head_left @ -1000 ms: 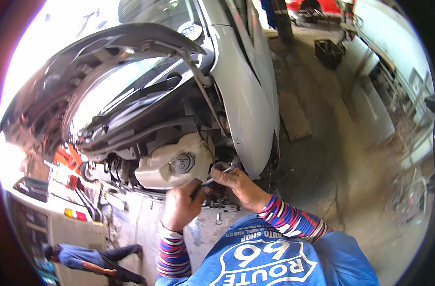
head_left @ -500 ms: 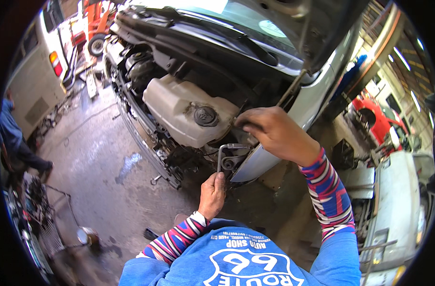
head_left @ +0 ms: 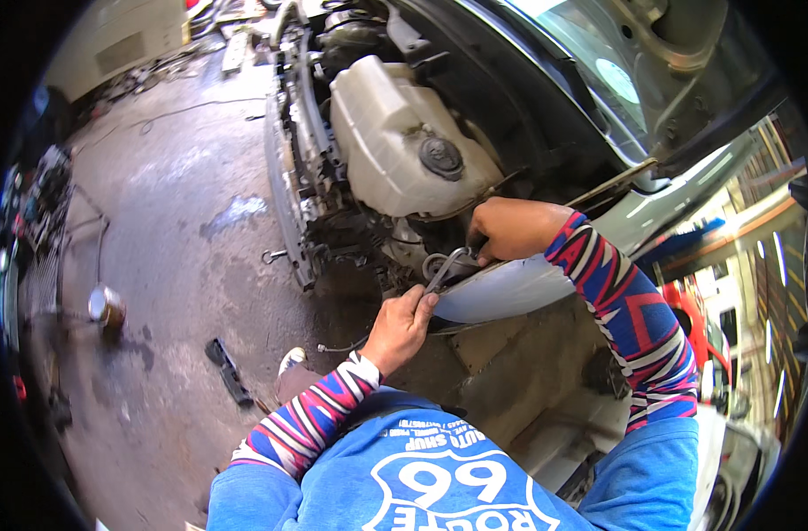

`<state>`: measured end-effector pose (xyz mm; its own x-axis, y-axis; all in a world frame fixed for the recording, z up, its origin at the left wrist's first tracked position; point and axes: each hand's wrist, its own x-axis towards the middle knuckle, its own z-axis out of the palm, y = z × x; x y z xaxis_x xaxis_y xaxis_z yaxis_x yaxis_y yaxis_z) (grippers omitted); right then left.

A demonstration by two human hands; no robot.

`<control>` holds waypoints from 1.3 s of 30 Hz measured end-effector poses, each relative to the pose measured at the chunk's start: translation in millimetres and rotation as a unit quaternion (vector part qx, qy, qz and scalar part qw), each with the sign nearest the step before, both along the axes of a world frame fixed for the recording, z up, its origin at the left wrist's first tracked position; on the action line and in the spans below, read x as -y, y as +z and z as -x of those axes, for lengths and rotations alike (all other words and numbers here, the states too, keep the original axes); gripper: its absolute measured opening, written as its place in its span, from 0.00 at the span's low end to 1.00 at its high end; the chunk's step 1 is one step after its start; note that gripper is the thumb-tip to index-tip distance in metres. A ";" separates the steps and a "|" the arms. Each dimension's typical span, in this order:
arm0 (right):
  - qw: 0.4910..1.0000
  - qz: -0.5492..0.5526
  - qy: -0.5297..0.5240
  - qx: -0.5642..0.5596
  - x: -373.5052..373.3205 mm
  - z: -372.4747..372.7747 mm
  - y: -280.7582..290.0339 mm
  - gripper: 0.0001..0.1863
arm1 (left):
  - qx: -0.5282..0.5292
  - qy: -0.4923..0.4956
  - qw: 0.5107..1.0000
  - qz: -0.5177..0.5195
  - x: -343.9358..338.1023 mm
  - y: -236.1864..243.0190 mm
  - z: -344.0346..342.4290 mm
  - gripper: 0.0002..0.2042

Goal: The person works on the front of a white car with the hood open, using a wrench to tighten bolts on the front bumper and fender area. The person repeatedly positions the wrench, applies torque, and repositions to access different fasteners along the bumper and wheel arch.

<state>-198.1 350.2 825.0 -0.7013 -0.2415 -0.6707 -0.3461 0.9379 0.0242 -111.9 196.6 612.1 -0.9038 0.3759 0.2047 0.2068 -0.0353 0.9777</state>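
Far left of both hands, one metal can sits on the floor, and nearer to them lies one long black plastic part. Beyond the left hand, to its upper left, the car's front frame shows bare, so the bumper cover appears to be off already. Ahead of the hands, one translucent plastic reservoir is seated in the engine bay, its single black cap on; that part looks untouched. The left hand is closed round one bent grey metal bar, which slants up and away from it toward the fender's front corner, between the two hands. The right hand is curled beside the bar's far end; whether it grips anything cannot be told. Whether a fastener there is loose or tight is hidden too, so how much is left at that corner cannot be judged. Just below the right hand, one pale fender is on the car. To its upper right, one prop rod leads toward the raised hood.
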 end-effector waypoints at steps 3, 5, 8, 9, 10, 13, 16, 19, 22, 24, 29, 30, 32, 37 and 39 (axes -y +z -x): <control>0.999 -0.013 0.040 -0.012 2.7 -3.1 1.8 0.15 | -0.005 0.032 0.999 -0.010 -8.4 -5.2 -10.6 0.18; 0.996 -0.043 0.074 -0.012 6.7 -5.1 3.9 0.17 | 0.024 0.043 0.999 -0.008 -18.6 -4.1 -25.5 0.19; 0.991 -0.111 0.067 -0.022 13.1 -7.1 11.2 0.28 | 0.096 0.033 0.988 -0.113 -33.8 5.5 -49.9 0.18; 0.987 -0.127 0.101 -0.014 16.0 -7.5 11.8 0.33 | 0.148 0.020 0.982 -0.120 -36.7 10.4 -55.4 0.18; 0.985 -0.135 0.102 -0.015 16.8 -11.2 10.3 0.34 | 0.199 0.007 0.972 -0.127 -37.4 15.4 -58.7 0.18; 0.979 -0.149 0.131 -0.037 14.8 -11.7 1.3 0.36 | 0.252 0.015 0.961 -0.109 -36.9 30.4 -63.6 0.19; 0.977 -0.146 0.148 -0.037 5.5 -3.0 -17.6 0.36 | 0.270 0.026 0.959 -0.086 -39.0 41.8 -68.3 0.20; 0.977 -0.151 0.142 -0.048 -4.4 5.7 -30.1 0.34 | 0.322 0.024 0.941 -0.098 -47.5 48.4 -75.4 0.20; 0.965 -0.088 0.246 -0.035 -7.1 5.3 -27.3 0.29 | 0.154 0.059 0.986 -0.036 -48.5 45.5 -75.0 0.20; 0.980 -0.060 0.185 -0.043 -7.9 0.0 -21.6 0.30 | 0.183 0.062 0.981 -0.032 -43.4 37.6 -68.4 0.18; 0.981 -0.093 0.164 -0.052 -7.0 -1.0 -24.8 0.28 | 0.115 0.014 0.993 -0.018 -35.8 19.2 -55.6 0.23; 0.972 -0.108 0.200 -0.058 -6.8 1.9 -30.2 0.27 | 0.123 0.006 0.992 -0.022 -37.3 18.4 -57.2 0.24; 0.956 -0.107 0.268 -0.048 -12.7 8.9 -38.1 0.26 | 0.095 0.019 0.995 0.004 -40.8 20.7 -62.8 0.25; 0.952 -0.071 0.294 -0.057 -26.8 20.0 -48.3 0.26 | 0.093 -0.021 0.995 -0.014 -29.2 30.8 -68.4 0.25; 0.955 -0.061 0.280 -0.071 -28.0 19.4 -47.5 0.26 | 0.139 -0.042 0.989 -0.019 -21.4 30.7 -64.8 0.24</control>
